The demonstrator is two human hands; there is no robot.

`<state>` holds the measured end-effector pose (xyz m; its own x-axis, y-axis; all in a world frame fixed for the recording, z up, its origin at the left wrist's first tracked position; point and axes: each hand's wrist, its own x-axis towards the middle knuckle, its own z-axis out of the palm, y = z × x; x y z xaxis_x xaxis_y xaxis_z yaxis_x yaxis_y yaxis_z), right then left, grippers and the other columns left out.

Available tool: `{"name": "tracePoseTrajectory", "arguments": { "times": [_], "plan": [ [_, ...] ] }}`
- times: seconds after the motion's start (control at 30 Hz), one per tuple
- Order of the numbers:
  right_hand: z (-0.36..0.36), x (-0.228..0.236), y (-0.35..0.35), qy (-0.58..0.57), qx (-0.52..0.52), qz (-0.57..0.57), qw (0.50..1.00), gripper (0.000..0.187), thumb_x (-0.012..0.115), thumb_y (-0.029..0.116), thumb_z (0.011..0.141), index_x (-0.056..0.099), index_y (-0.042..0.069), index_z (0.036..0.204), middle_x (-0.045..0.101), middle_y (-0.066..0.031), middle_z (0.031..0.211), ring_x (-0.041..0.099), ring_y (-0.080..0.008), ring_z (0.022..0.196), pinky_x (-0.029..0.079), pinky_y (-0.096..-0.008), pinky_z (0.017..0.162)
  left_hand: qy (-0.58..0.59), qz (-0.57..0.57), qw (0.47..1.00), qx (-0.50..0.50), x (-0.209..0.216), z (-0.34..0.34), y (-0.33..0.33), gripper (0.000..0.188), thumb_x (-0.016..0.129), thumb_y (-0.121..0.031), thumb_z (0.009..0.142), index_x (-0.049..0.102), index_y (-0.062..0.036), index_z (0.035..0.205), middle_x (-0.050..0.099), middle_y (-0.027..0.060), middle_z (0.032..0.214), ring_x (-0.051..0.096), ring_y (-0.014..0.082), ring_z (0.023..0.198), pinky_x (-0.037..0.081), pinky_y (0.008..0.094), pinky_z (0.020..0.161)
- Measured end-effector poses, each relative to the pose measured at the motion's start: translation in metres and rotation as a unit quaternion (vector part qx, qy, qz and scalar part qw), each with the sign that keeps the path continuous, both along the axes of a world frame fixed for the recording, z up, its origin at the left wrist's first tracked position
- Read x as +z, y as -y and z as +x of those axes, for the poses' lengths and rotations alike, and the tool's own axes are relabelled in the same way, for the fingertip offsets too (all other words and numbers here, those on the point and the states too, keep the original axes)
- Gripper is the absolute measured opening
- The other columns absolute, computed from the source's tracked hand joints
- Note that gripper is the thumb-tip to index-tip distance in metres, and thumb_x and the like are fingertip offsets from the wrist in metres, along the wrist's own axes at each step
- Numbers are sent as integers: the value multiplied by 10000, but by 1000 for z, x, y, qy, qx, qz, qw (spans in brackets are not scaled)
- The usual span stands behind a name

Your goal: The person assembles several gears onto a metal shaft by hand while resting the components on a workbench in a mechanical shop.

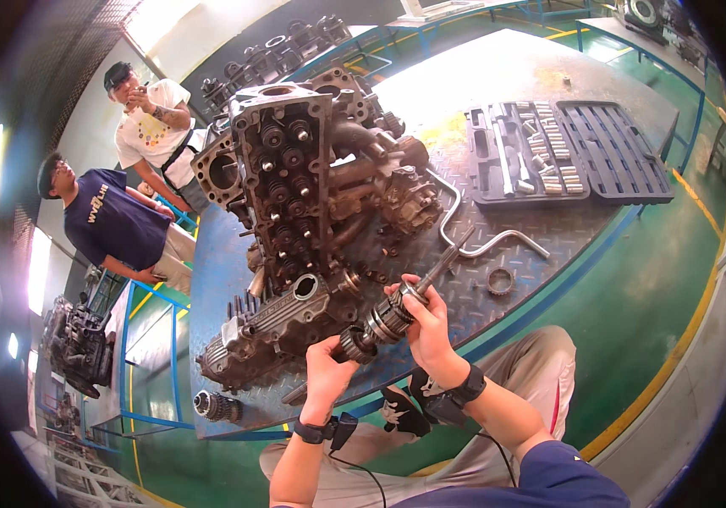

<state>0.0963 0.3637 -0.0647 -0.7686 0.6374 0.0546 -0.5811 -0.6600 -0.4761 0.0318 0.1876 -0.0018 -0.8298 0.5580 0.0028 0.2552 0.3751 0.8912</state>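
A gear shaft (390,318), dark metal with several gears stacked along it, lies slantwise in both my hands over the table's near edge. My left hand (327,378) is closed round its lower left end, at a toothed gear. Higher up, my right hand (433,333) grips the shaft near the collar, fingers wrapped over and under it. The thin splined end points up and away to the right. Behind it rises a greasy engine cylinder head (283,169) with valve springs showing. A ribbed metal valve cover (283,317) lies just left of my hands.
On the metal table (498,80), an open socket set case (528,152) sits at the far right. A bent steel bar (498,245) and a metal ring (500,280) lie right of the shaft. A loose gear cluster (217,406) stands at the near left. Two people stand beyond the table's left side.
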Motion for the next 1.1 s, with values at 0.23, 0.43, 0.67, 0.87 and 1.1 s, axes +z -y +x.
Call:
{"name": "tracePoseTrajectory", "arguments": {
  "times": [0.23, 0.43, 0.67, 0.87, 1.1],
  "plan": [
    [4, -10, 0, 5, -10, -50, 999, 400, 680, 18, 1011, 580, 17, 1398, 700, -125, 1242, 674, -231, 1208, 555, -382, 1052, -1, -60, 998, -21, -9, -6, 0, 259, 765, 64, 793, 795, 44, 1049, 795, 20, 904, 658, 44, 835, 540, 254, 762],
    [4, -14, 1, 30, -21, -29, 999, 419, 659, 93, 1034, 547, 8, 1428, 684, -143, 1264, 669, -248, 1223, 562, -409, 1059, 2, -70, 997, -32, 2, -3, -6, 275, 756, 57, 791, 790, 54, 1064, 798, 29, 911, 654, 46, 832, 542, 259, 751],
    [-2, -27, 8, 29, -55, -51, 997, 415, 691, 56, 1037, 542, 8, 1421, 691, -123, 1240, 677, -216, 1173, 559, -379, 1041, 5, -68, 997, -40, -13, -9, -1, 282, 727, 65, 789, 785, 53, 1065, 801, 34, 911, 648, 49, 824, 540, 264, 745],
    [-2, -28, 13, 55, -74, -71, 993, 391, 704, 35, 1035, 557, 18, 1397, 711, -98, 1218, 695, -184, 1117, 562, -335, 1001, -52, -106, 992, -33, -21, -10, 3, 293, 731, 32, 766, 768, 52, 1056, 781, 83, 840, 651, 70, 778, 540, 291, 731],
    [-6, -34, 22, 98, -78, -71, 990, 417, 725, 36, 1020, 553, 20, 1400, 691, -61, 1156, 685, -159, 1052, 573, -321, 929, -141, -143, 980, -11, -25, -13, 15, 349, 773, -21, 718, 768, 63, 1057, 785, 202, 955, 745, 262, 853, 569, 374, 802]
  ]
}}
